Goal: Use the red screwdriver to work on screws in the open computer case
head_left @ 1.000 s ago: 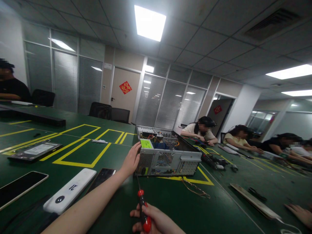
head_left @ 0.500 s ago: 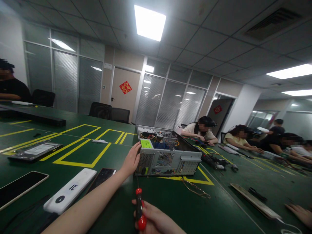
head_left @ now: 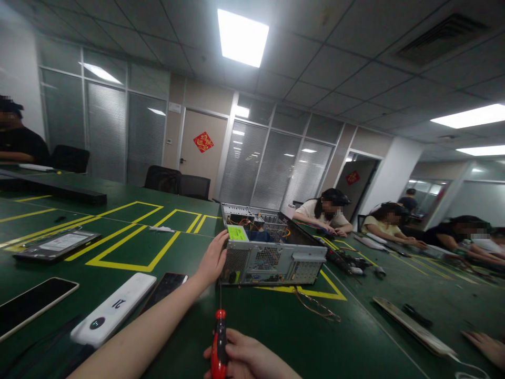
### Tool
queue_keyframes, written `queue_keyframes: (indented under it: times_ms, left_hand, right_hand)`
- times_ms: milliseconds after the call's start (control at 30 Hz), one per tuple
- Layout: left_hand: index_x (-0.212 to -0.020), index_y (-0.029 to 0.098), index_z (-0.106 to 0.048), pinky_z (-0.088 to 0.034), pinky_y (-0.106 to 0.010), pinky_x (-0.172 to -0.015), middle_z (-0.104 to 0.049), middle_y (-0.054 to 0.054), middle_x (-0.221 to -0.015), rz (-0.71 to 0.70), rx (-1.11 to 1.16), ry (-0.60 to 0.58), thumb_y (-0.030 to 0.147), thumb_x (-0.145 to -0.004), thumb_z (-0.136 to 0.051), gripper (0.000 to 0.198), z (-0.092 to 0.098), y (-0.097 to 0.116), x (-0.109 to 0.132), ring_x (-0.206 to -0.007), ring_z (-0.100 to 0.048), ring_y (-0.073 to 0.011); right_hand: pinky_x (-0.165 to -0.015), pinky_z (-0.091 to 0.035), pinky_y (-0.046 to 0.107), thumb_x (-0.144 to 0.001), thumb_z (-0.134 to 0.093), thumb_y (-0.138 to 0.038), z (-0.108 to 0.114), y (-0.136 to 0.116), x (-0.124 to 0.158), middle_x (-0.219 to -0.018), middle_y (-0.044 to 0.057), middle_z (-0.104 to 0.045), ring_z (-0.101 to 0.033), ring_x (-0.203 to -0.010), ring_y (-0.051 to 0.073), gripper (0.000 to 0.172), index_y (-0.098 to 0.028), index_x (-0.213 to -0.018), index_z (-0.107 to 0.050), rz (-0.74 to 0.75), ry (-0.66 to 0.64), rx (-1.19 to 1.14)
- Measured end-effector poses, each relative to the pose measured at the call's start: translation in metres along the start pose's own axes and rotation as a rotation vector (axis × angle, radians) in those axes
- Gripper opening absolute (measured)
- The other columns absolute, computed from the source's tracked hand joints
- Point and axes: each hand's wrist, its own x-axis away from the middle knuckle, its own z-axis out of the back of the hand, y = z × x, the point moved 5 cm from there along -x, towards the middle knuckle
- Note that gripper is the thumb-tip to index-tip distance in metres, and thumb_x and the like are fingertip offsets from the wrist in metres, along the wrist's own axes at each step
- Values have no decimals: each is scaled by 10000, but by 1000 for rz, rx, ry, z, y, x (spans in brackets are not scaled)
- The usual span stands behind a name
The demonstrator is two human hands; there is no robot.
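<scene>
An opened desktop computer case (head_left: 282, 263) lies on the green table with its perforated metal back panel facing me. Inside it are loose coloured wires and a power supply with a bright green label (head_left: 236, 233). My left hand (head_left: 213, 258) rests against the case's left side, fingers stretched along it. In my right hand (head_left: 244, 355) is a red and black screwdriver (head_left: 220, 342), its fingers closed round the handle. The thin shaft points away from me to the lower left corner of the back panel. I cannot make out whether the tip touches the case.
To the left lie a hard drive (head_left: 59, 245), a phone (head_left: 37, 305), a white power bank (head_left: 114, 310) and a dark phone (head_left: 165, 289). Glasses (head_left: 317, 308) lie right of centre. Another phone (head_left: 412, 326) and another person's hand (head_left: 485, 347) are further right. Several people sit around.
The screwdriver's handle has shifted a little left and down with my right hand, and its shaft stands straighter in view. My left hand and the case stay put.
</scene>
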Motion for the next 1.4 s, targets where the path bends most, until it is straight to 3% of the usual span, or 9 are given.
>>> queue_keyframes:
  times_ms: [167,300,433,533,633,767,1400]
  left_hand:
    - [-1349,202,-290,-270,-450,-1099,-334,-106,-1410,1,6,4,232,-920,-291,430,0,0,0,-1329,-301,-200]
    - [-1350,203,-290,-271,-452,-1099,-337,-106,-1410,9,-2,3,240,-920,-296,431,-1,-1,0,-1326,-305,-206]
    - [-1357,209,-276,-267,-465,-1099,-334,-105,-1412,15,-7,-4,235,-921,-290,437,-1,-1,0,-1324,-308,-210]
    - [-1352,203,-282,-268,-454,-1100,-331,-106,-1413,6,-9,-4,236,-922,-293,431,-1,-1,0,-1329,-299,-204]
    - [-1346,194,-294,-268,-440,-1101,-336,-107,-1411,-5,-13,5,237,-920,-298,427,0,-1,0,-1329,-300,-199]
    - [-1344,187,-302,-272,-427,-1098,-343,-108,-1409,2,-12,2,234,-919,-296,427,-1,-1,0,-1326,-306,-196]
    - [-1349,200,-291,-268,-444,-1099,-343,-106,-1407,4,-11,5,235,-919,-296,431,-1,-1,0,-1324,-310,-202]
  right_hand:
    - [-905,-365,488,-660,-733,-305,5,3,1,-1081,111,-598,-625,-937,240,582,-169,-1129,-417,-8,-37,31]
    - [-861,-402,460,-659,-688,-257,11,7,-2,-1071,112,-602,-623,-928,236,542,-176,-1114,-403,-27,-20,59]
    - [-633,-474,346,-667,-603,-308,8,0,-5,-920,58,-629,-652,-725,205,409,-198,-1012,-413,44,35,44]
    - [-439,-417,230,-741,-548,-454,1,-20,1,-766,-11,-594,-610,-539,150,344,-229,-958,-405,201,165,41]
    - [-376,-364,178,-787,-532,-465,-4,-41,13,-728,-25,-572,-573,-492,115,321,-233,-970,-408,306,290,91]
    - [-338,-341,163,-792,-533,-438,-5,-51,20,-710,-23,-564,-566,-483,116,311,-223,-980,-406,322,299,123]
    - [-348,-291,155,-789,-539,-433,-5,-58,23,-703,-28,-555,-545,-479,101,316,-226,-995,-420,294,348,141]
